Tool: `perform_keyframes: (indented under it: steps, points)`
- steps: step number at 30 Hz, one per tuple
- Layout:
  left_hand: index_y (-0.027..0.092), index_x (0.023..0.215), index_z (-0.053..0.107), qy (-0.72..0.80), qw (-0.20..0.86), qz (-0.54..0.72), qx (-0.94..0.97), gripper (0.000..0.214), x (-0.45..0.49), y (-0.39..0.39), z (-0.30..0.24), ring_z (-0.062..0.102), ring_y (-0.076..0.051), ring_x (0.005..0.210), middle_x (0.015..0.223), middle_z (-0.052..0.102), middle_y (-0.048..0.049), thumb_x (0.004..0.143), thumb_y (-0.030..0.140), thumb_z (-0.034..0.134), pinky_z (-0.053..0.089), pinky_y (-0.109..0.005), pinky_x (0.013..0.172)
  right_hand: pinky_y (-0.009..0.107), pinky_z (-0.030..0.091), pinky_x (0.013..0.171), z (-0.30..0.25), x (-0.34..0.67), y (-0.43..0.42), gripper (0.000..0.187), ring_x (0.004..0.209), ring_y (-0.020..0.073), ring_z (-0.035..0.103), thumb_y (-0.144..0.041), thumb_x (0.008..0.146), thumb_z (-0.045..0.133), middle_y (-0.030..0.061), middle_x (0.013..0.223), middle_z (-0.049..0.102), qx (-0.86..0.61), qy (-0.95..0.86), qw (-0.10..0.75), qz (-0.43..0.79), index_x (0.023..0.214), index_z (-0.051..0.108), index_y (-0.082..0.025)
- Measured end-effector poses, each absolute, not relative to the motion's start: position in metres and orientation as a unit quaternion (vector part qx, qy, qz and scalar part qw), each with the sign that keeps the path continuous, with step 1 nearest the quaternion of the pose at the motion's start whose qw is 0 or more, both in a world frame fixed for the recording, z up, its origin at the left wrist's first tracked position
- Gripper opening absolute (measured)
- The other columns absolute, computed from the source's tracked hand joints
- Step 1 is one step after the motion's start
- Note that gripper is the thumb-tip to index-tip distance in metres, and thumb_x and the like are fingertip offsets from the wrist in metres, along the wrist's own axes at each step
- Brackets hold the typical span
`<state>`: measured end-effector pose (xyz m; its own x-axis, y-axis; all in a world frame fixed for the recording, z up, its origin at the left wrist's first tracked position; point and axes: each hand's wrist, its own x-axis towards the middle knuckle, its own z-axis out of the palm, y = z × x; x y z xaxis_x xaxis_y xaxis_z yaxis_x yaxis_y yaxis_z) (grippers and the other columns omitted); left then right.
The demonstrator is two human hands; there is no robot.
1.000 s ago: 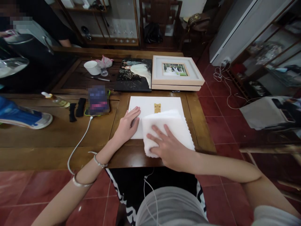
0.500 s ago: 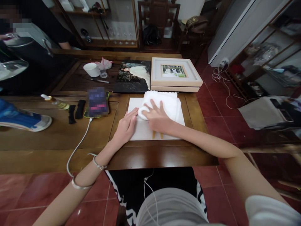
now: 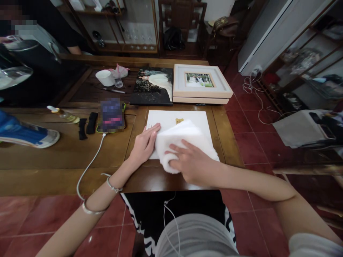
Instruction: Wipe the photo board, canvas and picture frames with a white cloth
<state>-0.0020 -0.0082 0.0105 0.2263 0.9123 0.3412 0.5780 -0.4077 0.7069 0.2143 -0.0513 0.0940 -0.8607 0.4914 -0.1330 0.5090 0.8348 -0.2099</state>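
I have two hands on one job. My left hand (image 3: 144,142) lies flat, fingers together, on the left edge of the one white board (image 3: 171,118), gripping nothing. My right hand (image 3: 193,165) is spread palm-down on the one folded towel (image 3: 184,135), fingers pressing into its near end. I cannot tell if my thumb is tucked under it. The towel covers the near right part of the board, which sits on the table (image 3: 66,153) just before me. One small gold hanger (image 3: 179,120) peeks out past the towel's far edge.

Two bracelets (image 3: 114,185) ring my left wrist.

Beyond the board lie two pictures side by side: one dark photo (image 3: 154,84) and one white frame (image 3: 200,84).

For vessels, I count three. One white cup (image 3: 105,77) stands far left, its contents not visible from here. One small glass (image 3: 118,82) stands just beside it. One little bottle (image 3: 63,113) lies on its side, holding something yellowish. A pink bag (image 3: 120,70) is crumpled behind the glass.

One phone (image 3: 111,115) lies left of the board, with one white cable (image 3: 88,166) running from it. Two black bands (image 3: 87,125) rest next to it. Another person's single shoe (image 3: 29,134) is on the table at far left.
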Motion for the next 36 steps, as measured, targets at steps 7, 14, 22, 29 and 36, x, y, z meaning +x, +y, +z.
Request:
perform_keyframes:
  steps: [7,14,22,29,36]
  points:
    - [0.019,0.121,0.067,0.499,0.202,0.359,0.763,0.042,-0.001,-0.005,0.005,0.056,-0.027,0.127,0.133,0.062,-0.0106,0.100,0.041,0.039,0.032,-0.052,0.116,0.049,0.030,0.111,0.084,0.204,0.020,0.043,0.136,0.0297,0.043,-0.004,0.079,0.044,0.0203,0.132,0.059,0.426,0.902,0.008,-0.073,0.119,0.056,-0.013]
    - [0.019,0.111,0.071,0.480,0.186,0.358,0.779,0.032,0.000,-0.003,0.009,0.065,-0.026,0.114,0.119,0.071,-0.0094,0.097,0.030,0.044,0.034,-0.052,0.114,0.041,0.043,0.088,0.087,0.154,0.070,0.030,0.099,0.0288,0.061,-0.007,0.082,0.038,0.0153,0.108,0.067,0.345,0.933,-0.020,-0.103,0.105,0.056,-0.014]
    - [0.020,0.115,0.069,0.476,0.187,0.371,0.775,0.031,-0.001,-0.003,0.004,0.060,-0.027,0.123,0.126,0.067,-0.0101,0.095,0.026,0.047,0.033,-0.056,0.114,0.038,0.043,0.077,0.086,0.175,0.069,0.029,0.087,0.0287,0.062,-0.008,0.081,0.039,0.0154,0.099,0.068,0.389,0.915,-0.037,-0.101,0.103,0.055,-0.015]
    - [0.020,0.116,0.069,0.476,0.187,0.369,0.776,0.031,-0.001,-0.003,0.002,0.058,-0.027,0.125,0.128,0.065,-0.0115,0.095,0.025,0.047,0.034,-0.058,0.114,0.049,0.042,0.097,0.065,0.261,0.055,0.030,0.091,0.0306,0.065,-0.004,0.075,0.039,0.0120,0.088,0.070,0.477,0.874,-0.064,-0.063,0.097,0.056,-0.014]
    - [0.019,0.115,0.069,0.480,0.186,0.369,0.774,0.031,0.000,-0.004,0.003,0.058,-0.026,0.125,0.128,0.065,-0.0117,0.095,0.027,0.047,0.034,-0.057,0.114,0.055,0.023,0.119,0.083,0.294,-0.039,0.037,0.147,0.0282,0.026,0.004,0.066,0.041,0.0222,0.136,0.057,0.418,0.901,-0.015,-0.113,0.092,0.059,-0.014]
